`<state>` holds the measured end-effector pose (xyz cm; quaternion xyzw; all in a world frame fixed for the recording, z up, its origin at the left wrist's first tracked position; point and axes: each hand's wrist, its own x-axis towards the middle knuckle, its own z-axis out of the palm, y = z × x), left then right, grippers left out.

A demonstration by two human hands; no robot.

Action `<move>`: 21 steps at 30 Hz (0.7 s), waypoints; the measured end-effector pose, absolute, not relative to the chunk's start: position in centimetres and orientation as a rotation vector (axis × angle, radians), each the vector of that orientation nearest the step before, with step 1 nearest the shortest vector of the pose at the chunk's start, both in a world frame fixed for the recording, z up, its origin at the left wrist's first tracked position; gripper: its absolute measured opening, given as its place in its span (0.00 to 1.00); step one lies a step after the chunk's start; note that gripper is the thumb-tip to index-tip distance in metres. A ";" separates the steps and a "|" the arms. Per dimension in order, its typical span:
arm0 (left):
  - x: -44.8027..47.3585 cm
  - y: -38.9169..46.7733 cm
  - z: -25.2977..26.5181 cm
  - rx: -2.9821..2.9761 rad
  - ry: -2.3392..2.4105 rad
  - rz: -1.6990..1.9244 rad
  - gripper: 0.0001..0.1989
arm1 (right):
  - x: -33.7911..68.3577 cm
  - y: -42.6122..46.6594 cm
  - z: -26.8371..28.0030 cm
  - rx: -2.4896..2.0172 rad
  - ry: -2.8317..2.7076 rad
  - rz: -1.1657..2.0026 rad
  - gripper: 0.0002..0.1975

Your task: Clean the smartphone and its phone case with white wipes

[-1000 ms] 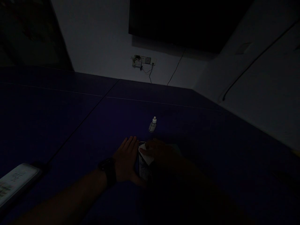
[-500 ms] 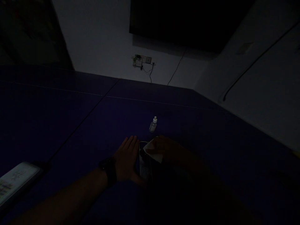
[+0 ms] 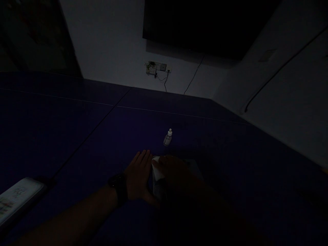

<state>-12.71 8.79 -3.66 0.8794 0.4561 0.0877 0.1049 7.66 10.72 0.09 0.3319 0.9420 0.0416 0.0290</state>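
Observation:
My left hand (image 3: pixel 139 174), with a dark watch (image 3: pixel 118 181) on its wrist, lies flat with fingers stretched along the left edge of a flat dark panel (image 3: pixel 159 190). In the dim light I cannot make out what kind of panel it is. My right hand (image 3: pixel 176 170) presses a white cloth or tissue (image 3: pixel 157 171) onto the panel's far left corner, its fingers bent over it. Much of the panel is hidden under the right hand and forearm. Just beyond stands a small clear dropper bottle (image 3: pixel 167 139) with a white cap.
The dark blue surface (image 3: pixel 89 116) has a seam across it. A pale, printed box-like object (image 3: pixel 19 198) sits at the left edge. A wall socket strip (image 3: pixel 159 67) with cables and a large black screen (image 3: pixel 200 27) are on the far wall.
My right hand has moved the cloth left to the panel's far left corner, uncovering some of its right side. My left hand keeps its place.

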 end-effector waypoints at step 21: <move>-12.8 8.8 -3.8 2.605 1.338 0.242 0.69 | 5.5 9.2 0.4 1.201 2.925 0.220 0.16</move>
